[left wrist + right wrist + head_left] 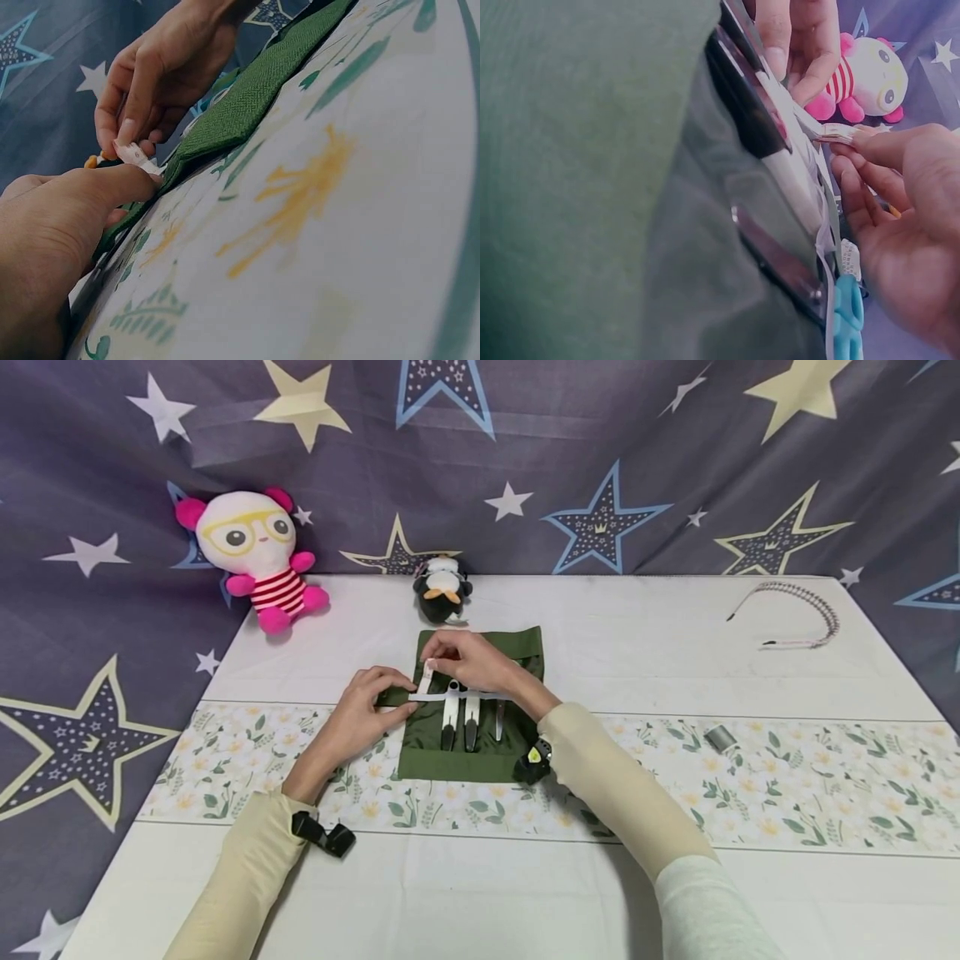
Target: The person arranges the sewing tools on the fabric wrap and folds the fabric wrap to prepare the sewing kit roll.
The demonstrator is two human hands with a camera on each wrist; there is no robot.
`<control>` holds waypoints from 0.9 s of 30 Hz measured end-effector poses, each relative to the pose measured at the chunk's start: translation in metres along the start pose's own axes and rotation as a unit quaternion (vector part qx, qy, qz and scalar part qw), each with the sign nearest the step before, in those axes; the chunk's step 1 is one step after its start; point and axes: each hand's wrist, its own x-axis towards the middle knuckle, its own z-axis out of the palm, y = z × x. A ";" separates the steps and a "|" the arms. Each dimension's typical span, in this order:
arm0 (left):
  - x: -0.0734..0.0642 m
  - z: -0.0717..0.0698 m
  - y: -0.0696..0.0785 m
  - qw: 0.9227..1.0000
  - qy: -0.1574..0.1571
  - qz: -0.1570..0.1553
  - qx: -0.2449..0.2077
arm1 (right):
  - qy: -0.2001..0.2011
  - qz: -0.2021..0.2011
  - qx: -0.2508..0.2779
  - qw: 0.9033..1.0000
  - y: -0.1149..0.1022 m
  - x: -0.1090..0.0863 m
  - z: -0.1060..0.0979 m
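At far left, a white-and-pink plush toy with yellow spectacles and a red-striped torso [258, 556] sits against the dark star-printed fabric backdrop [510, 468]. The left hand [360, 714] pinches the left edge of the dark green fabric tool pouch [465, 768], thumb and fingers clamped on the cloth beside the narrow white band [426, 697]; parts of the fingertips are concealed by the cloth. The pouch lies spread on the table [480, 893], partly over the white floral-printed runner [817, 785]. Next, a flat white strip [426, 677] stands at the band, its upper end pinched between the thumb and fingers of the right hand [480, 662]; its markings are too small to read and its lower end is hidden. Beyond the pouch rests a black-and-white penguin plush [442, 589]. Two white tools with black tips [450, 718] [472, 722] are retained side by side under the band; their exact type cannot be determined. Right of these, a slim pointed metal blade [499, 720] projects below the band, its upper portion covered by the right wrist in the head view; the right wrist view shows a light-blue looped handle [847, 319] near it. Farther right, a small grey cylinder [722, 739], not identifiable, lies on the runner. At far right is a thin curved headband with a beaded-looking surface [821, 610], its detail indistinct.
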 end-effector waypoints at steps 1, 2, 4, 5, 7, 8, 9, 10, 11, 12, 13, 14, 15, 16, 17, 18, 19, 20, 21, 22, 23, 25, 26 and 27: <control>0.000 0.000 0.000 1.000 0.000 0.000 0.001 | 0.001 0.003 0.000 1.000 0.000 0.000 0.001; 0.000 0.000 0.000 1.000 -0.001 -0.001 0.001 | 0.001 0.006 0.001 1.000 0.001 0.001 0.001; 0.000 0.000 -0.001 1.000 -0.001 -0.002 0.002 | 0.000 0.012 0.002 1.000 0.001 0.001 0.002; 0.000 0.000 -0.001 1.000 -0.001 -0.003 0.003 | 0.000 0.014 0.004 1.000 0.002 0.002 0.003; 0.000 0.001 -0.001 1.000 -0.002 -0.004 0.003 | -0.003 0.020 0.004 1.000 0.002 0.003 0.004; 0.000 0.001 -0.001 1.000 -0.002 -0.004 0.003 | -0.006 0.023 0.003 1.000 0.002 0.003 0.005; 0.000 0.001 -0.001 1.000 -0.002 -0.004 0.003 | -0.009 0.026 0.001 1.000 0.001 0.003 0.005; 0.000 0.001 -0.002 1.000 -0.002 -0.003 0.003 | -0.011 0.029 -0.003 1.000 0.001 0.003 0.006; 0.000 0.001 -0.002 1.000 -0.001 -0.002 0.002 | -0.012 0.031 -0.007 0.999 0.002 0.003 0.006; 0.000 0.001 -0.002 1.000 -0.001 -0.001 0.002 | -0.013 0.032 -0.013 0.999 0.002 0.003 0.006; 0.000 0.001 -0.002 1.000 0.000 0.000 0.002 | -0.013 0.033 -0.019 0.999 0.002 0.004 0.007; 0.000 0.001 -0.002 1.000 0.001 0.001 0.002 | -0.013 0.033 -0.027 0.999 0.002 0.004 0.007; 0.000 0.001 -0.002 1.000 0.001 0.002 0.001 | -0.011 0.033 -0.035 0.999 0.002 0.004 0.007; 0.000 0.001 -0.002 1.000 0.002 0.003 0.001 | -0.009 0.034 -0.045 0.998 0.003 0.004 0.007; 0.000 0.001 -0.002 1.000 0.002 0.003 0.000 | -0.007 0.035 -0.055 0.998 0.003 0.004 0.007; 0.000 0.001 -0.002 1.000 0.002 0.003 0.000 | -0.005 0.035 -0.067 0.997 0.003 0.004 0.008; -0.001 0.000 -0.001 1.000 0.002 0.004 -0.001 | -0.003 0.035 -0.077 0.996 0.003 0.005 0.008; -0.001 0.000 -0.001 1.000 0.002 0.004 -0.001 | -0.003 0.036 -0.087 0.996 0.003 0.005 0.008; -0.001 0.000 -0.001 1.000 0.002 0.005 -0.001 | -0.003 0.037 -0.095 0.995 0.003 0.005 0.008; -0.001 0.000 -0.001 1.000 0.002 0.005 -0.001 | -0.004 0.037 -0.104 0.994 0.003 0.005 0.008; -0.001 0.000 -0.002 1.000 0.002 0.005 -0.001 | -0.005 0.038 -0.111 0.993 0.002 0.006 0.008; -0.001 0.000 -0.002 1.000 0.002 0.006 -0.001 | -0.008 0.039 -0.122 0.992 0.002 0.007 0.008; -0.001 0.000 -0.001 1.000 0.001 0.006 -0.001 | -0.009 0.040 -0.127 0.991 0.002 0.007 0.008; -0.001 0.000 -0.001 1.000 0.001 0.006 -0.001 | -0.009 0.040 -0.133 0.990 0.002 0.008 0.008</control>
